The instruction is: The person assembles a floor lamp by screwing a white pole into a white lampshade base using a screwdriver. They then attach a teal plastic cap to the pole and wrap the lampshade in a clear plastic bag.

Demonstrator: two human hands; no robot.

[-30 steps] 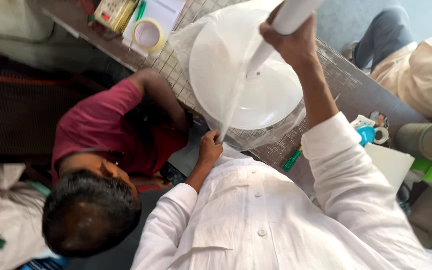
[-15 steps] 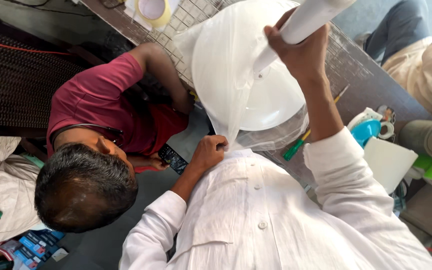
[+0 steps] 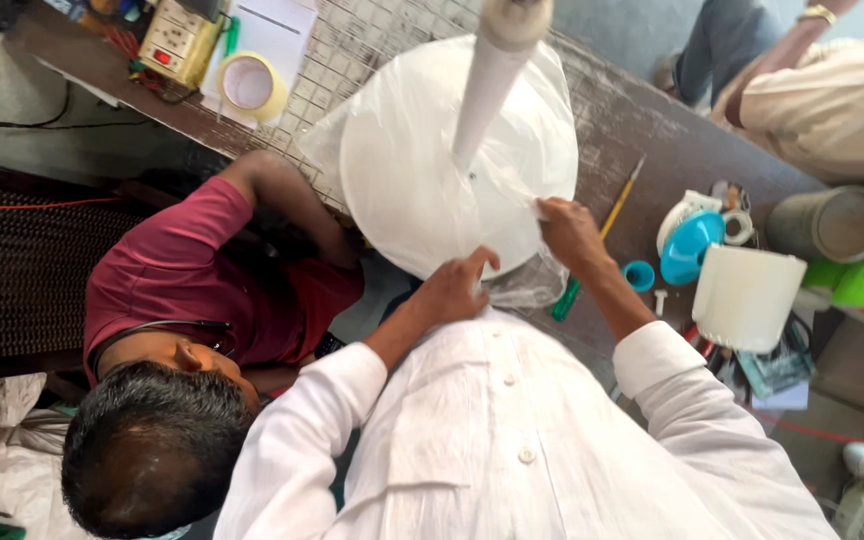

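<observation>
Both my hands are at the near rim of the round white disc (image 3: pixel 422 190), smooth plastic, lying flat on the dark worn tabletop (image 3: pixel 652 120) with a white tapered pole (image 3: pixel 487 75) rising from its centre. A thin clear plastic bag (image 3: pixel 527 280), crinkled, wraps the disc. My left hand (image 3: pixel 452 290) rests on the rim, fingers curled; I can't tell whether it's pinching the film. My right hand (image 3: pixel 570 235) has fingers closed on the bag at the edge. Just right: green-handled tool (image 3: pixel 564 300), yellow pencil (image 3: pixel 620 205), blue cap (image 3: pixel 638 275), white tub (image 3: pixel 747 297). Person in maroon shirt (image 3: pixel 167 270) crouches left.
</observation>
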